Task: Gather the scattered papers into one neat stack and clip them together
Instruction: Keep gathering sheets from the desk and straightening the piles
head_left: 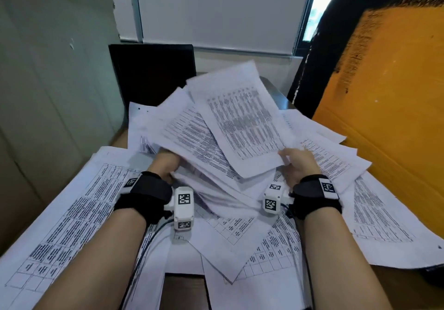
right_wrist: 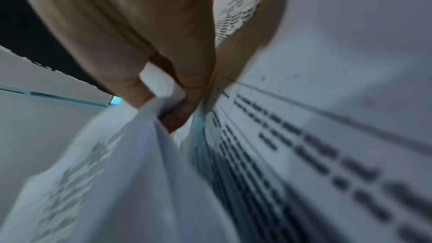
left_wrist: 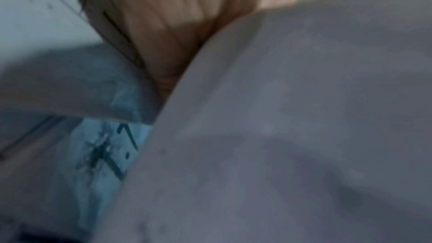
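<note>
A loose, fanned bunch of printed papers [head_left: 230,127] is held up over the table between both hands. My left hand [head_left: 163,163] reaches under its left edge; the sheets hide the fingers. In the left wrist view a blurred grey sheet [left_wrist: 292,117] lies against the left hand [left_wrist: 177,16]. My right hand [head_left: 298,165] holds the bunch's right edge, thumb on top of the upper sheet. The right wrist view shows the right hand's fingers [right_wrist: 187,110] curled round a fold of paper [right_wrist: 158,136], with printed sheets [right_wrist: 304,136] beside it. No clip is in view.
More printed sheets lie spread on the table at the left [head_left: 72,213], right [head_left: 379,213] and under my forearms [head_left: 228,237]. An orange box [head_left: 389,93] stands close on the right, a black panel [head_left: 153,74] behind, and a grey wall [head_left: 48,93] on the left.
</note>
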`<action>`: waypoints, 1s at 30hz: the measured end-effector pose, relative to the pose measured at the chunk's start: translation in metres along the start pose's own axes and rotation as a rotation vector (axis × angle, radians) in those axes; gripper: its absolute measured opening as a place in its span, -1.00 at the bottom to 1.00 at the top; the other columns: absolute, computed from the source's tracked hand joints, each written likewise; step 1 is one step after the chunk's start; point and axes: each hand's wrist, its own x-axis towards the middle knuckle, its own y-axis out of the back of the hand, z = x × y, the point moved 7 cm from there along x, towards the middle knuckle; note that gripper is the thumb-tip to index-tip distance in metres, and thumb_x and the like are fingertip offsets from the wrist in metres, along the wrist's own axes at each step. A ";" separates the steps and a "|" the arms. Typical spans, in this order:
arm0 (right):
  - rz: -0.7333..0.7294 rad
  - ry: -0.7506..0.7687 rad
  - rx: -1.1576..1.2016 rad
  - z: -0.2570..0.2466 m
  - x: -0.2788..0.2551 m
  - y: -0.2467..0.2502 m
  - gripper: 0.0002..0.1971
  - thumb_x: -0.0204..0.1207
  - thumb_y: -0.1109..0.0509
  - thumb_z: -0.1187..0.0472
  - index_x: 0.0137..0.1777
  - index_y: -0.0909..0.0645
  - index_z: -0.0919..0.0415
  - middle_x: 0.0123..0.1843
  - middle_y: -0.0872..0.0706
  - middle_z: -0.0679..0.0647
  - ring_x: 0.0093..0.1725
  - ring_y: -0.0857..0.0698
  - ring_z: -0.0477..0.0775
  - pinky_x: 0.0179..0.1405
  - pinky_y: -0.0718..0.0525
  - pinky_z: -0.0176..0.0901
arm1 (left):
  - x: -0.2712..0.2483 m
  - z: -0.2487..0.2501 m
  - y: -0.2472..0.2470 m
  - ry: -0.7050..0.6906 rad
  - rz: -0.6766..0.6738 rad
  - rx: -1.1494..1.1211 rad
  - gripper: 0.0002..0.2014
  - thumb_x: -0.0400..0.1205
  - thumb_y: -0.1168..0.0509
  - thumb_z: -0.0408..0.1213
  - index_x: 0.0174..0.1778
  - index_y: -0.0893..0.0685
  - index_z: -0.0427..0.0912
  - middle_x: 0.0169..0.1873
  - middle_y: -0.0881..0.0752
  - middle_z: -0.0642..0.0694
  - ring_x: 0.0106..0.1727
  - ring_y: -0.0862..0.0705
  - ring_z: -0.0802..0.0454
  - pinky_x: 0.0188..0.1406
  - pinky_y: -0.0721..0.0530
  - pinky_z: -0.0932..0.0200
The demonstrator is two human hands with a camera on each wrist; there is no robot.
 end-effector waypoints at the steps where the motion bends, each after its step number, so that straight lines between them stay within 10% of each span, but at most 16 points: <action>1: 0.039 -0.003 0.040 0.002 -0.004 0.005 -0.80 0.55 -0.32 0.46 0.14 -0.54 0.35 -0.08 -0.61 0.22 -0.23 -0.69 0.21 -0.55 -0.66 -0.25 | -0.001 0.007 0.002 -0.047 0.021 -0.048 -0.49 0.55 -0.15 -0.67 0.44 -0.45 -0.31 0.28 -0.59 -0.25 -0.16 -0.66 -0.16 -0.42 -0.75 0.26; 5: 0.000 -0.021 0.106 0.011 -0.004 0.011 -0.70 0.64 -0.35 0.22 0.09 -0.62 0.55 -0.02 -0.72 0.42 0.03 -0.73 0.37 -0.07 -0.71 0.06 | -0.008 0.018 0.014 -0.119 0.086 -0.030 -0.18 0.57 -0.03 -0.74 0.68 -0.03 -0.01 0.60 -0.24 -0.12 -0.31 -0.56 -0.09 -0.76 -0.33 0.48; 8: -0.098 -0.112 0.278 0.022 -0.014 -0.002 -0.90 0.58 -0.28 0.55 0.06 -0.49 0.57 0.16 -0.59 0.47 -0.25 -0.75 0.36 -0.36 -0.82 0.06 | 0.001 0.005 0.008 -0.087 0.047 0.111 -0.33 0.58 -0.04 -0.67 0.59 -0.31 -0.07 0.29 -0.56 -0.19 -0.50 -0.33 0.01 -0.69 -0.32 0.36; 10: -0.201 -0.197 0.218 0.024 -0.030 -0.013 -0.79 0.54 -0.27 0.61 0.17 -0.47 0.55 0.21 -0.59 0.44 -0.29 -0.80 0.28 -0.53 -0.76 -0.19 | -0.003 0.002 0.003 -0.036 0.019 0.021 -0.44 0.59 -0.05 -0.61 0.50 -0.43 -0.10 -0.03 -0.65 -0.21 -0.40 -0.48 -0.08 -0.49 -0.45 0.27; 13: -0.418 -0.176 -0.024 0.019 -0.058 -0.027 -0.74 0.51 -0.32 0.62 0.18 -0.51 0.54 -0.03 -0.75 0.37 -0.36 -0.82 0.15 -0.45 -0.75 -0.26 | 0.005 -0.006 0.005 -0.011 0.017 -0.091 -0.57 0.65 -0.17 -0.25 0.47 -0.46 -0.15 0.35 -0.60 -0.21 0.25 -0.62 -0.13 0.31 -0.55 -0.06; 15: -0.481 -0.158 -0.111 0.017 -0.062 -0.026 -0.73 0.48 -0.40 0.57 0.18 -0.56 0.51 0.03 -0.76 0.37 -0.27 -0.83 0.16 -0.30 -0.80 -0.19 | 0.003 -0.004 0.005 0.001 0.023 -0.142 -0.48 0.62 -0.29 -0.11 0.48 -0.45 -0.22 0.41 -0.57 -0.19 0.38 -0.57 -0.17 0.45 -0.47 -0.20; 19: -0.309 -0.004 -0.166 0.006 -0.049 -0.013 -0.69 0.51 -0.44 0.48 0.23 -0.56 0.34 -0.19 -0.73 0.27 -0.44 -0.72 0.10 -0.32 -0.72 -0.14 | -0.011 0.004 -0.003 0.014 -0.005 -0.064 -0.40 0.59 -0.22 -0.68 0.54 -0.27 -0.26 0.18 -0.61 -0.32 0.19 -0.64 -0.28 0.28 -0.60 -0.23; 24: -0.025 0.159 -0.242 -0.004 -0.032 0.010 -0.78 0.51 -0.38 0.49 0.15 -0.62 0.40 -0.10 -0.65 0.27 -0.46 -0.60 0.02 -0.50 -0.57 -0.29 | -0.009 0.001 -0.012 0.019 -0.090 -0.054 -0.24 0.53 -0.23 -0.72 0.57 -0.15 -0.10 0.00 -0.62 -0.26 -0.07 -0.66 -0.21 -0.17 -0.66 -0.03; 27: -0.121 0.112 -0.325 0.002 -0.040 0.003 -0.72 0.48 -0.49 0.37 0.18 -0.59 0.30 0.09 -0.64 0.18 -0.13 -0.66 0.05 -0.17 -0.69 -0.14 | -0.011 -0.003 -0.018 0.057 -0.147 -0.061 -0.16 0.47 -0.47 -0.46 0.56 -0.16 0.02 0.25 -0.63 -0.22 0.09 -0.72 -0.24 0.04 -0.72 -0.22; 30: -0.337 0.048 -0.611 0.005 -0.055 -0.011 -0.72 0.52 -0.50 0.24 0.19 -0.63 0.29 -0.02 -0.71 0.12 -0.26 -0.67 -0.02 -0.37 -0.61 -0.27 | -0.014 0.003 -0.016 0.029 -0.076 -0.091 -0.26 0.50 -0.46 -0.50 0.47 -0.18 -0.07 0.22 -0.59 -0.12 0.15 -0.66 -0.15 0.09 -0.66 -0.10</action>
